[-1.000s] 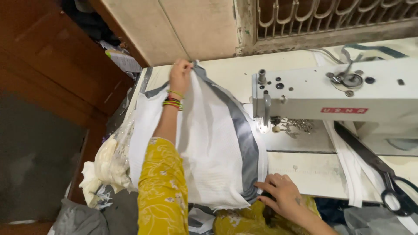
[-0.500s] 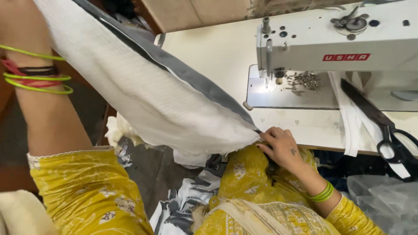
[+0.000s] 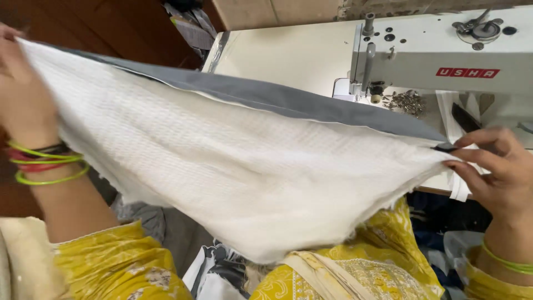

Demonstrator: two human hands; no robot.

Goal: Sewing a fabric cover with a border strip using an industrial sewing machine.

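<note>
Cloth, white textured piece with a grey band along its upper edge, was held up stretched between both hands, above the lap and in front of the counter. Left hand had its grip clamped on the far left corner, raised high; bangles sat on that wrist. Right hand pinched the opposite corner between thumb and fingertips, just beside the counter edge.

Sewing machine stood on the counter behind the cloth, needle area near the grey band. A small pile of metal bits lay on the machine bed, dark scissors partly hidden behind the right hand.

Risks, as judged: the right-hand pinch was only on a tip of fabric, so it could slip under the tension and drop that corner. The raw lower edge looked frayed and might fray further if pulled hard. The taut grey edge passed close to the needle and could snag there. Sagging cloth could sweep the metal bits off.
</note>
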